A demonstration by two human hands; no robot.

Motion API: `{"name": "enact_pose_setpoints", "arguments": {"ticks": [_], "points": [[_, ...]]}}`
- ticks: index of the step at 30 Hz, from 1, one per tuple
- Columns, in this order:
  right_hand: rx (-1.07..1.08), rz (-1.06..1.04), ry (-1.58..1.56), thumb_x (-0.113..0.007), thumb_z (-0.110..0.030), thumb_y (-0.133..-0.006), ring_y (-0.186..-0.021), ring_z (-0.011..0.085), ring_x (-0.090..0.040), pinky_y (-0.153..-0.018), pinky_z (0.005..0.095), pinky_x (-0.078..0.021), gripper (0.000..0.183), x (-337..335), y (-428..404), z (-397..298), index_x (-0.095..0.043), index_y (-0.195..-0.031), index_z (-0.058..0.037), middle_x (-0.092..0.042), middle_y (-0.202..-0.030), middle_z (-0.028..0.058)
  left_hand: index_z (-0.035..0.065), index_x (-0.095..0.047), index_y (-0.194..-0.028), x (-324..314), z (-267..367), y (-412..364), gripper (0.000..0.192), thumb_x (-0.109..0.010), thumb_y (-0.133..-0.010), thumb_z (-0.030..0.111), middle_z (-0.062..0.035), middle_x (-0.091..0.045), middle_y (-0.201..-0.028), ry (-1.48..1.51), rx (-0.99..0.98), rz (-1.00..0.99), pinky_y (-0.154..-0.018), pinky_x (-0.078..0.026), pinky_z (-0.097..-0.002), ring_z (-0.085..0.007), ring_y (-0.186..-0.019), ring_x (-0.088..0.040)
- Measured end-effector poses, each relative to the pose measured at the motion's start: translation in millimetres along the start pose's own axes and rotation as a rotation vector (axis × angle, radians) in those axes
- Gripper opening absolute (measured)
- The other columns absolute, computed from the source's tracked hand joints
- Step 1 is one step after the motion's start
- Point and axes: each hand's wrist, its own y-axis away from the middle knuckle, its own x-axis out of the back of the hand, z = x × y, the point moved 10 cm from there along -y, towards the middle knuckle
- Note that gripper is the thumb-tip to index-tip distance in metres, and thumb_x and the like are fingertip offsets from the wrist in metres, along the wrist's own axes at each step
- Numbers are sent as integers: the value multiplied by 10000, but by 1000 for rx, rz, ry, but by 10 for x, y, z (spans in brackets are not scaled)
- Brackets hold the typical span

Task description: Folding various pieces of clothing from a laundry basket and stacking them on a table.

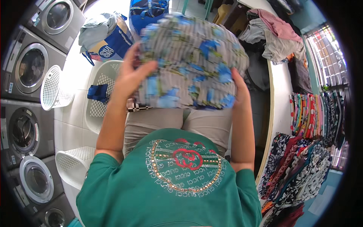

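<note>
A grey pleated garment or cloth with blue flowers and green leaves (187,65) is spread wide above my lap, blurred by motion. My left hand (134,73) grips its left side, thumb on the near face and the other fingers partly behind. At the opposite edge my right hand (240,86) holds on, its fingers mostly hidden by the fabric. Under the lower left corner shows a strip of black-and-white checkered cloth (137,106). Left of my forearm is a white perforated laundry basket (95,113) with a dark blue cloth (97,93) in it.
Front-load machines (31,68) line the left wall, one door (37,179) swung open. More white baskets (58,90) stand near them. Ahead are a stuffed blue bag (113,42) and another blue bag (149,14). Piled clothes (272,37) and hanging garments (312,113) occupy the right.
</note>
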Motion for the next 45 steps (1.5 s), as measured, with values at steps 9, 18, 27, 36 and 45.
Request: {"name": "enact_pose_setpoints", "arguments": {"ticks": [9, 18, 27, 36, 45], "points": [[-471, 144, 360, -736, -415, -766, -926, 255, -636, -780, 446, -540, 647, 289, -906, 1930, -521, -1211, 3, -637, -1057, 138, 11, -479, -1292, 1313, -2417, 574, 546, -650, -859, 295, -109, -575, -1189, -211, 501, 138, -962, -367, -322, -194, -1113, -514], [-651, -69, 340, -580, -688, -760, -914, 228, -656, -549, 393, -559, 732, 449, -689, 2193, -543, -1249, -144, -627, -1163, 73, 23, -515, -1243, 1677, -3532, 602, 515, -563, -900, 404, -163, -572, -1203, -104, 709, -86, -951, -427, -349, -230, -1082, -566], [-576, -57, 152, -718, -443, -732, -688, 191, -680, -554, 417, -545, 415, 301, -702, 2037, -677, -966, -102, -706, -907, 57, 26, -506, -1252, 1508, -3000, 401, 506, -544, -910, 397, -165, -572, -1205, -131, 736, -159, -952, -437, -359, -235, -1080, -572], [-115, 28, 137, -710, -245, -767, -768, 240, -676, -656, 418, -585, 469, -660, 440, 59, -549, -1155, -37, -666, -982, 121, 28, -497, -1260, 622, -1474, -379, 498, -526, -919, 391, -166, -572, -1208, -123, 476, -319, -954, -447, -369, -240, -1078, -578], [443, 397, 449, -751, -346, -755, -999, 198, -599, -872, 319, -494, 660, -1388, 3394, -1779, -492, -1250, 6, -600, -1144, 112, 31, -487, -1268, -1934, 1001, -284, 490, -507, -929, 384, -168, -572, -1210, 72, 93, -971, -955, -457, -379, -245, -1076, -584]]}}
